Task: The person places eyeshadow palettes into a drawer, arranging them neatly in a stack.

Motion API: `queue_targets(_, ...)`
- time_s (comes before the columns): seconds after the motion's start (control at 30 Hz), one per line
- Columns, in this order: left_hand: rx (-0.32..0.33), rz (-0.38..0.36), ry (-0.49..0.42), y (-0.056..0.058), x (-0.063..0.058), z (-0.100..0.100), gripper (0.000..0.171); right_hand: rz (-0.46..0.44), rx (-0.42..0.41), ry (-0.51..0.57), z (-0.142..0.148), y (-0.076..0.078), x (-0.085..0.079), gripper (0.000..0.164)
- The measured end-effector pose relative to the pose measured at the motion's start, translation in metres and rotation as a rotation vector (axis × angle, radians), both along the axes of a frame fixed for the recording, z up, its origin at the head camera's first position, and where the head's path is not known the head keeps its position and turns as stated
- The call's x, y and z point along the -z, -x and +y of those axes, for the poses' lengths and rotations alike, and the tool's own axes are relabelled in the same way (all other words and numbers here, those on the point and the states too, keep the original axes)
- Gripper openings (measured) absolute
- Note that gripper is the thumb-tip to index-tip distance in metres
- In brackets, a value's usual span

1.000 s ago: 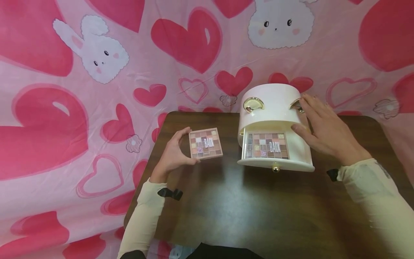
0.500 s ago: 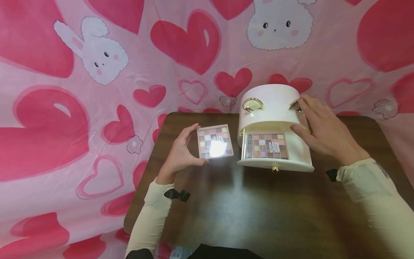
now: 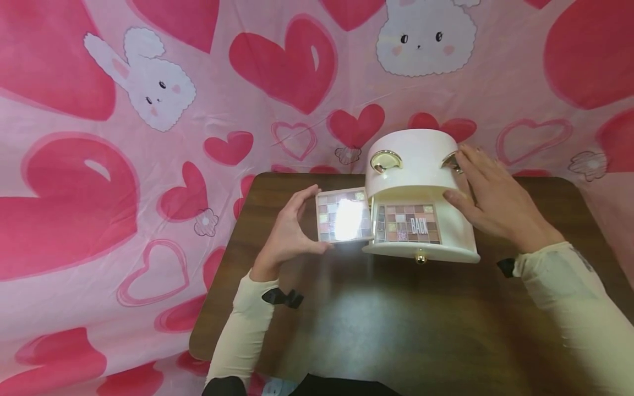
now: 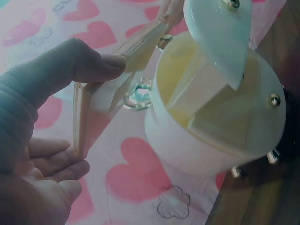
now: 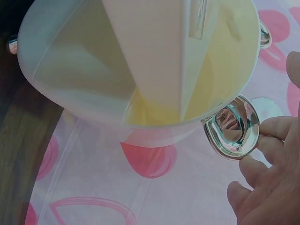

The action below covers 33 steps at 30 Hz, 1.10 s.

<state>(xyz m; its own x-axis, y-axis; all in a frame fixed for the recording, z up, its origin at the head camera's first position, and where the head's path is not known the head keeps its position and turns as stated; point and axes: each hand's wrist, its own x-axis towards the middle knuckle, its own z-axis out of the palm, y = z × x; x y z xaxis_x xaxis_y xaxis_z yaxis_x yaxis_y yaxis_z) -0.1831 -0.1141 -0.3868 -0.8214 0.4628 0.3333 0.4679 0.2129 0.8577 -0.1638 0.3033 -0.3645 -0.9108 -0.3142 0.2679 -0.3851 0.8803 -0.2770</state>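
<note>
In the head view my left hand [image 3: 291, 231] grips a square eyeshadow palette [image 3: 324, 215] by its left side, thumb at the near edge and fingers at the far one. Bright glare covers much of its clear lid. The palette's right edge meets the left side of a pulled-out drawer [image 3: 421, 253] of a white rounded organizer [image 3: 418, 140]. Inside that drawer lies a similar palette [image 3: 419, 225] marked "BACK". My right hand [image 3: 502, 201] rests against the organizer's right side. In the right wrist view its fingertips touch a gold handle [image 5: 234, 133].
The organizer stands on a dark wooden table [image 3: 366, 330], near its back edge. Another gold handle [image 3: 385, 161] sits on its left front, and a gold knob [image 3: 421, 259] on the drawer. Behind hangs a pink cloth [image 3: 208, 99] with hearts and rabbits.
My left hand has moved right with the palette, from a gap beside the organizer up to the drawer's side. Glare has spread over the lid. My right hand has stayed in place.
</note>
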Motion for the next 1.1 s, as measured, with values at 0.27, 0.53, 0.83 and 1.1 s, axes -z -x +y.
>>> queue_targets(0.27, 0.022, 0.033, 0.014, 0.000, -0.005, 0.013, 0.106, -0.022, 0.007, -0.017, -0.002, -0.002, -0.002, 0.083)
queue_targets(0.53, 0.031, 0.035, 0.013, 0.001, -0.007, 0.028, 0.105, -0.032, 0.013, -0.017, -0.003, -0.003, -0.004, 0.083)
queue_targets(0.83, 0.038, 0.029, 0.015, 0.004, -0.009, 0.046, 0.106, -0.027, 0.016, -0.013, -0.002, -0.002, -0.002, 0.083)
queue_targets(1.1, 0.038, 0.056, 0.028, 0.006, -0.013, 0.063, 0.108, -0.025, 0.010, 0.000, -0.003, -0.002, -0.003, 0.083)
